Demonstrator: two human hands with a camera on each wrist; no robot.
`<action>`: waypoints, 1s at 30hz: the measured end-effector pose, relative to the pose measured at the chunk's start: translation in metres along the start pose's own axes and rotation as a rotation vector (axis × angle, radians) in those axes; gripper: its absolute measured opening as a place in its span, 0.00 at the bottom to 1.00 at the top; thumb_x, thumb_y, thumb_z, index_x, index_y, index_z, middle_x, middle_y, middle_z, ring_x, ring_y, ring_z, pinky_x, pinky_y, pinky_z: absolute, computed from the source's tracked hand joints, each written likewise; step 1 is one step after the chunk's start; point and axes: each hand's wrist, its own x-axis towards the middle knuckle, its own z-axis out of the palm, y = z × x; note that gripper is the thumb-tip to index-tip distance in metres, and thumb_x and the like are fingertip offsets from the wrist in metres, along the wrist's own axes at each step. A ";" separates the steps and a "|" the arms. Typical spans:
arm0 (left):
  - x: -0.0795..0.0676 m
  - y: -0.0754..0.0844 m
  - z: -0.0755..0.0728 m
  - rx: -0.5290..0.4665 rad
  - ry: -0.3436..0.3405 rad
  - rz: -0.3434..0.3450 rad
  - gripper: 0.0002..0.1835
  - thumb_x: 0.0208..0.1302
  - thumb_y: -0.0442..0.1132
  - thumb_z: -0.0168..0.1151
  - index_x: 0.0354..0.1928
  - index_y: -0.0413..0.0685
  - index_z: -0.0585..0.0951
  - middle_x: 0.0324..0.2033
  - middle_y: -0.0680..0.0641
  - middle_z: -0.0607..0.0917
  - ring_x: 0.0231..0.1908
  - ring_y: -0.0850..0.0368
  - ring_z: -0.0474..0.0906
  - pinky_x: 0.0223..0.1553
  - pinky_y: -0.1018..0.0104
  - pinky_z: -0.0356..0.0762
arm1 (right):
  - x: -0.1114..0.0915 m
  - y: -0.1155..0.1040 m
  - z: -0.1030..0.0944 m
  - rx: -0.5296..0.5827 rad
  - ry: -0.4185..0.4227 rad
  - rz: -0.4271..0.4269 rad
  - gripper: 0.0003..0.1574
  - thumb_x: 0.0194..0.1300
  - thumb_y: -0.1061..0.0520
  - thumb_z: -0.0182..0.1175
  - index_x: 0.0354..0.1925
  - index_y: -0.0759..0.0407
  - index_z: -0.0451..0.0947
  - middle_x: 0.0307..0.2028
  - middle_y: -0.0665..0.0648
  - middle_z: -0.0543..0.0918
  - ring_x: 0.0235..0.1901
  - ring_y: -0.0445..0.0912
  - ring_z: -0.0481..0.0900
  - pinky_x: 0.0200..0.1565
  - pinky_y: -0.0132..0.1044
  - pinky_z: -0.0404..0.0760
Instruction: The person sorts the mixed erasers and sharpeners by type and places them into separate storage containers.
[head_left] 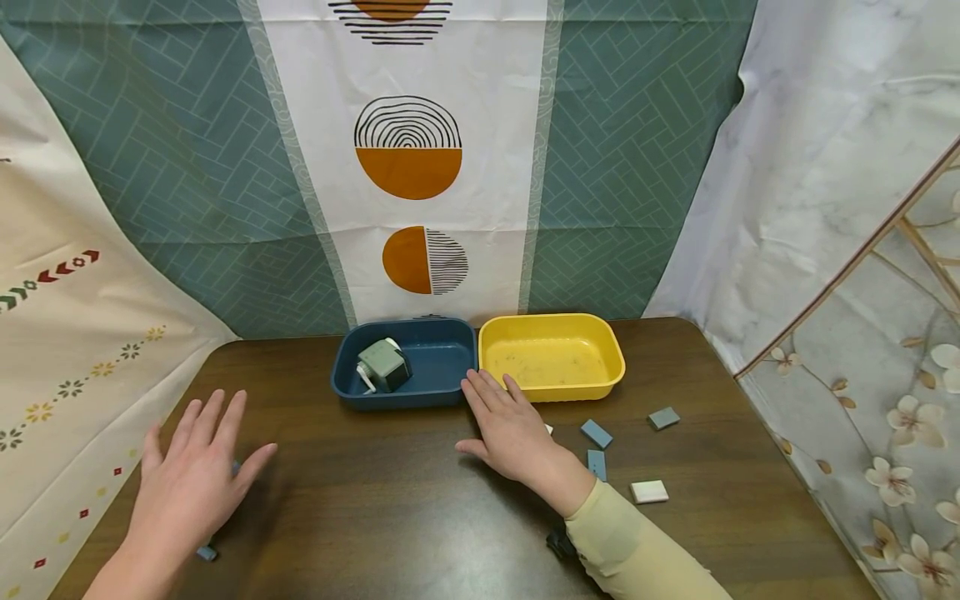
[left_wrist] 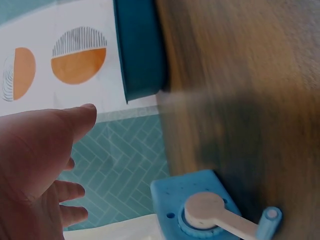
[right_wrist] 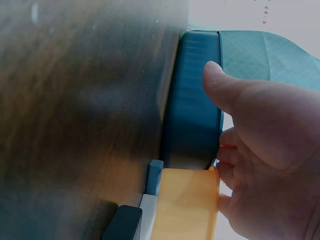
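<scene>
My left hand [head_left: 191, 475] hovers over the left of the table, fingers spread and holding nothing. Mostly hidden behind it is a light blue box [left_wrist: 172, 192] with a beige crank and blue knob, plain in the left wrist view. My right hand [head_left: 510, 425] is held out flat, thumb apart, with fingertips right at where the dark blue bin [head_left: 442, 354] and the yellow bin [head_left: 551, 358] meet. Nothing is in its grasp. Inside the blue bin lies a grey-green box [head_left: 384, 362] with a white crank.
Right of my right hand, several small tiles lie scattered: a blue tile [head_left: 596, 433], a grey one [head_left: 663, 418] and a white one [head_left: 648, 492] among them. A black object [head_left: 558, 542] shows partly beneath the right sleeve. Patterned cloths [head_left: 637, 167] hang behind the brown table [head_left: 360, 517].
</scene>
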 end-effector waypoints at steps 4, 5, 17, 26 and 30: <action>-0.004 -0.004 0.002 -0.002 -0.009 -0.006 0.50 0.75 0.58 0.72 0.85 0.38 0.61 0.79 0.23 0.64 0.78 0.21 0.55 0.73 0.13 0.31 | 0.000 0.000 0.001 0.010 -0.001 -0.001 0.60 0.79 0.30 0.63 0.88 0.62 0.53 0.88 0.62 0.53 0.87 0.55 0.49 0.85 0.59 0.45; -0.005 -0.006 0.002 -0.001 -0.008 -0.006 0.50 0.75 0.58 0.72 0.85 0.38 0.61 0.79 0.23 0.64 0.78 0.21 0.55 0.73 0.13 0.31 | 0.000 0.001 0.001 0.010 -0.001 -0.002 0.60 0.79 0.30 0.63 0.88 0.62 0.53 0.88 0.62 0.53 0.87 0.55 0.49 0.85 0.59 0.45; -0.016 -0.017 0.005 0.010 -0.044 -0.042 0.50 0.74 0.59 0.72 0.84 0.36 0.61 0.78 0.21 0.63 0.76 0.19 0.56 0.71 0.12 0.32 | 0.000 0.000 -0.002 -0.002 -0.008 0.006 0.60 0.80 0.30 0.62 0.89 0.61 0.52 0.88 0.62 0.52 0.87 0.54 0.48 0.85 0.58 0.43; -0.027 -0.028 0.008 0.004 -0.065 -0.065 0.48 0.76 0.58 0.71 0.82 0.34 0.62 0.75 0.19 0.64 0.74 0.16 0.56 0.67 0.09 0.36 | 0.000 -0.001 -0.001 0.002 -0.010 0.011 0.60 0.80 0.30 0.62 0.89 0.61 0.52 0.88 0.61 0.52 0.87 0.54 0.48 0.85 0.58 0.43; -0.031 -0.031 0.009 -0.003 -0.066 -0.076 0.49 0.77 0.59 0.70 0.83 0.35 0.61 0.75 0.19 0.64 0.75 0.16 0.55 0.65 0.08 0.37 | -0.001 -0.001 0.000 0.005 -0.009 0.011 0.60 0.80 0.30 0.62 0.89 0.61 0.52 0.88 0.61 0.52 0.87 0.54 0.47 0.85 0.58 0.43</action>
